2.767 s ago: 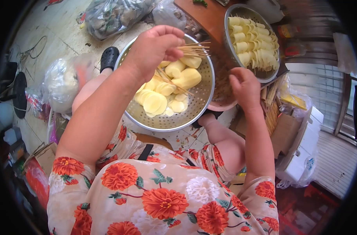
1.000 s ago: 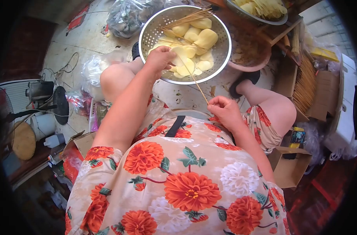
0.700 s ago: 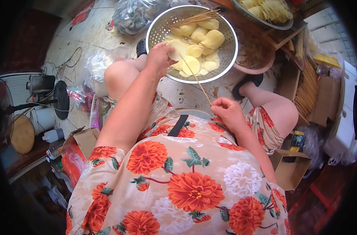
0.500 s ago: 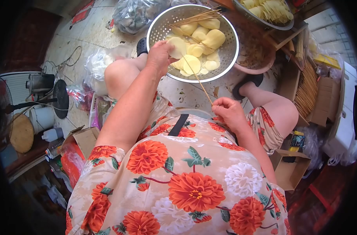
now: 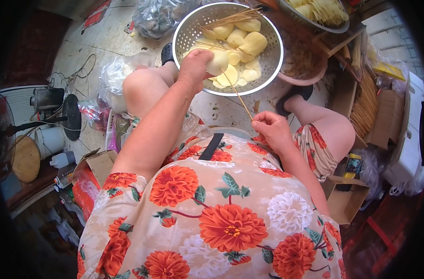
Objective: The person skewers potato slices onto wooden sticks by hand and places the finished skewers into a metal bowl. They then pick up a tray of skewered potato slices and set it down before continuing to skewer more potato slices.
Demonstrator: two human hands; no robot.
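My left hand [image 5: 194, 68] pinches a round, pale potato slice [image 5: 218, 63] over the near left part of a perforated metal colander [image 5: 175, 55]. A thin bamboo skewer [image 5: 238, 96] is gripped near its lower end by the closed fingertips of my right hand [image 5: 271, 131], in front of my lap. Its far tip reaches the lower edge of the slice and overlaps it in this view. Inside the colander lie peeled potatoes [image 5: 254, 43], cut potato slices [image 5: 227, 76] and a bundle of bamboo skewers [image 5: 233, 19] across the back.
Behind the colander at right is a metal bowl of skewered slices [image 5: 320, 14]. A brown basin [image 5: 305, 69] stands beside the colander. To the right, a cardboard box holds many skewers [image 5: 364, 109]. Plastic bags [image 5: 121, 76] and a fan [image 5: 72, 117] are on the left.
The potato slice in my left hand has moved slightly down and to the right and is turned differently. My right hand keeps its grip on the skewer, almost in place.
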